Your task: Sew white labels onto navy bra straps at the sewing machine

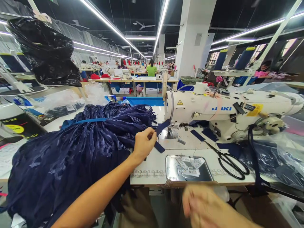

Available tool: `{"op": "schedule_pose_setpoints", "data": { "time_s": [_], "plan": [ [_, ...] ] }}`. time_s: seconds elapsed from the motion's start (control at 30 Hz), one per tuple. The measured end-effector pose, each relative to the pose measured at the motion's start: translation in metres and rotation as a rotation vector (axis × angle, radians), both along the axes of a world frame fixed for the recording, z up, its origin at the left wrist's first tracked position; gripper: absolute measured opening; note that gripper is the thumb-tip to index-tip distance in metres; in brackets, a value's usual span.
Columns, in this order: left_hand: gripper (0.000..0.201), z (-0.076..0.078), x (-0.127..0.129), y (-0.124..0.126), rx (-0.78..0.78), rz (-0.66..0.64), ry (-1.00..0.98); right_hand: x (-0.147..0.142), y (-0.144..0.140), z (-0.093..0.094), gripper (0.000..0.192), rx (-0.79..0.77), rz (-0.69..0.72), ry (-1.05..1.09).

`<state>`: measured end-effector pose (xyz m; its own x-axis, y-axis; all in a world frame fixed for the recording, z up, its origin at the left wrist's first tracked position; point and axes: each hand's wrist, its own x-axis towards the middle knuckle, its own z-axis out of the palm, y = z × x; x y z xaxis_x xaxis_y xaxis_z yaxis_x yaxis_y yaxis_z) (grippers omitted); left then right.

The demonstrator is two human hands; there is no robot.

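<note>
My left hand [144, 143] pinches a navy fabric strip [162, 126] just left of the sewing machine's needle area. One end of the strip slants up toward the machine head, and a lower end hangs below my fingers. Blurred by motion, my right hand [205, 204] is low in front of the table edge, and its fingers cannot be made out. A white sewing machine [190, 106] stands ahead, its presser foot [169, 133] close to the strip. Beside my left arm lies a big bundle of navy garments [68, 161], tied with a blue band [91, 120].
Black scissors [231, 163] lie on the right of the table, near short navy fabric pieces [197, 135]. A metal tray [171, 172] holding paper labels sits at the front edge. Thread cones [220, 60] stand behind the machine; plastic-wrapped fabric [282, 158] is at right.
</note>
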<state>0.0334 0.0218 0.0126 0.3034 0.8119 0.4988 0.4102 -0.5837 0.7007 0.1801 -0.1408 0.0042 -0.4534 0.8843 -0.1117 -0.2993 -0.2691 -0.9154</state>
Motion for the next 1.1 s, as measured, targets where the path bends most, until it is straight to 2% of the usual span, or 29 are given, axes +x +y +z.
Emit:
{"op": "schedule_pose_setpoints", "data": {
  "time_s": [0.03,0.07,0.1,0.13,0.2,0.23,0.27,0.37,0.47,0.53,0.6,0.67,0.73,0.9,0.93,1.03,1.1],
  "plan": [
    [0.017,-0.002,-0.001,0.003,-0.027,-0.017,-0.004,0.007,-0.008,-0.002,0.035,0.030,0.083,-0.127],
    [0.017,-0.004,-0.001,0.005,-0.055,-0.063,0.000,0.016,-0.010,-0.003,0.037,0.062,0.089,-0.257],
    [0.017,-0.007,-0.001,0.005,-0.090,-0.134,0.008,0.026,-0.008,-0.004,0.037,0.129,0.022,-0.412],
    [0.017,-0.009,0.001,0.004,-0.137,-0.206,0.005,0.038,0.000,-0.005,0.037,0.197,-0.108,-0.573],
    [0.016,-0.014,0.006,0.001,-0.242,-0.293,-0.047,0.065,0.026,-0.010,0.030,0.495,-0.396,-1.011],
    [0.016,-0.015,0.009,0.000,-0.291,-0.306,-0.085,0.078,0.042,-0.013,0.028,0.571,-0.459,-1.220],
    [0.016,-0.016,0.011,0.000,-0.333,-0.308,-0.124,0.091,0.058,-0.017,0.029,0.585,-0.459,-1.418],
    [0.017,-0.016,0.016,0.003,-0.437,-0.319,-0.197,0.116,0.096,-0.030,0.029,0.535,-0.331,-1.920],
    [0.019,-0.017,0.017,0.009,-0.491,-0.337,-0.226,0.118,0.109,-0.035,0.028,0.570,-0.337,-2.176],
    [0.018,-0.018,0.019,0.012,-0.498,-0.342,-0.223,0.109,0.110,-0.034,0.026,0.685,-0.419,-2.226],
    [0.017,-0.017,0.022,0.015,-0.476,-0.337,-0.204,0.099,0.109,-0.034,0.023,0.878,-0.446,-2.165],
    [0.017,-0.016,0.027,0.017,-0.413,-0.322,-0.158,0.093,0.110,-0.036,0.027,1.067,-0.361,-1.990],
    [0.017,-0.015,0.030,0.021,-0.314,-0.307,-0.092,0.094,0.113,-0.040,0.030,1.147,-0.273,-1.869],
    [0.015,-0.015,0.029,0.033,0.000,-0.275,0.029,0.104,0.129,-0.042,0.028,0.936,-0.378,-1.955],
    [0.014,-0.016,0.029,0.035,0.084,-0.259,0.041,0.101,0.133,-0.041,0.029,0.895,-0.362,-1.950],
    [0.011,-0.017,0.030,0.042,0.393,-0.250,0.080,0.073,0.139,-0.035,0.042,0.780,-0.163,-1.832],
    [0.011,-0.019,0.035,0.046,0.613,-0.287,0.156,0.046,0.136,-0.029,0.050,0.790,0.008,-1.662]
  ]
}}
